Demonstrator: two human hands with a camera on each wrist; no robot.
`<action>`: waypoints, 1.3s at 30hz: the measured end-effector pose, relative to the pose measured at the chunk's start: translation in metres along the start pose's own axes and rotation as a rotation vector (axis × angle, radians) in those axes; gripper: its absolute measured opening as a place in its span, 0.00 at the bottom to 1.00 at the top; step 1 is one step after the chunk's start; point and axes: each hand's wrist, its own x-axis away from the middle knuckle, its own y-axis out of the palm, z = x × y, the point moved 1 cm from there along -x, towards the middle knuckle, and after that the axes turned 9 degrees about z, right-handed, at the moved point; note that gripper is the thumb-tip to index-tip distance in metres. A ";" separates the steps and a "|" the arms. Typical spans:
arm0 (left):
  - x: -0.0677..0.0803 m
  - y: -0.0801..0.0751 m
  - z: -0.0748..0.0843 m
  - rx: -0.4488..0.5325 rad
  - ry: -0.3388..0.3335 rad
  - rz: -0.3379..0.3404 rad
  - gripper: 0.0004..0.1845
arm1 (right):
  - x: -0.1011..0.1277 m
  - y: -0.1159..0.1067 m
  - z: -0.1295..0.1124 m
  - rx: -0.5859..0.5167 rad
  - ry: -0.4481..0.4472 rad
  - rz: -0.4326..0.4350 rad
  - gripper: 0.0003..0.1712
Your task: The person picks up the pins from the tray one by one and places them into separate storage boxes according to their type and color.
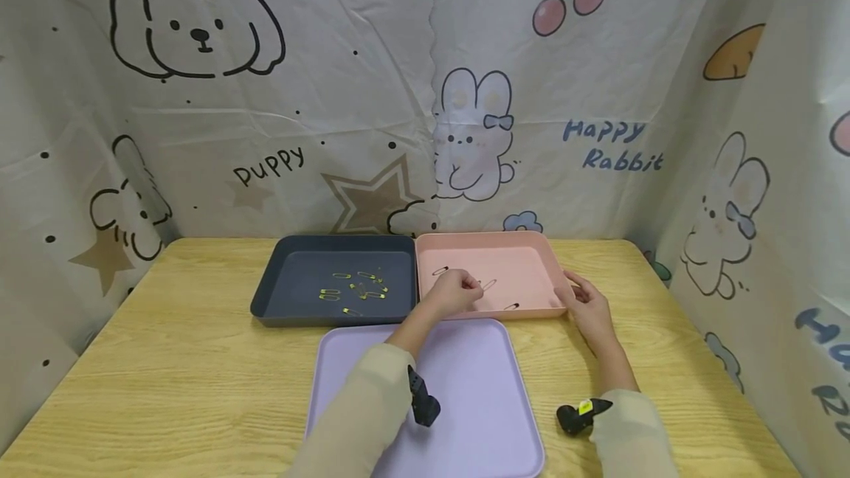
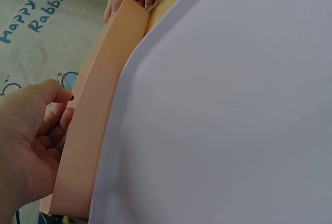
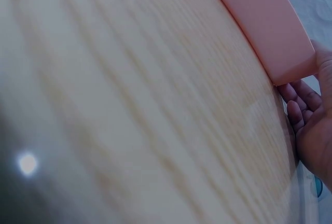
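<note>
Two hands at the pink tray [image 1: 531, 257], the left hand [image 1: 454, 292] nearer its pins.
Left fingers curl over a safety pin [image 1: 489, 284], grip unclear; right hand [image 1: 587, 306] rests relaxed against the tray's right corner.

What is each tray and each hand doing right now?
Pink tray: flat on the table, a few pins inside.
Dark tray: flat, holds a cluster of gold safety pins.
Purple tray: flat, nothing in the part that shows.
Left hand: fingers curled, inside the pink tray over a pin.
Right hand: fingers relaxed, resting against the pink tray's corner.
</note>
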 end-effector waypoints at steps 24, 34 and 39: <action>-0.007 0.007 -0.003 0.000 -0.084 0.015 0.05 | 0.000 0.001 0.000 0.008 -0.006 0.002 0.31; -0.009 0.008 0.001 0.016 -0.061 0.048 0.09 | -0.002 0.002 0.002 0.005 0.001 0.008 0.32; -0.008 0.001 0.006 -0.062 -0.028 0.043 0.10 | -0.001 0.000 0.001 -0.002 0.001 0.005 0.32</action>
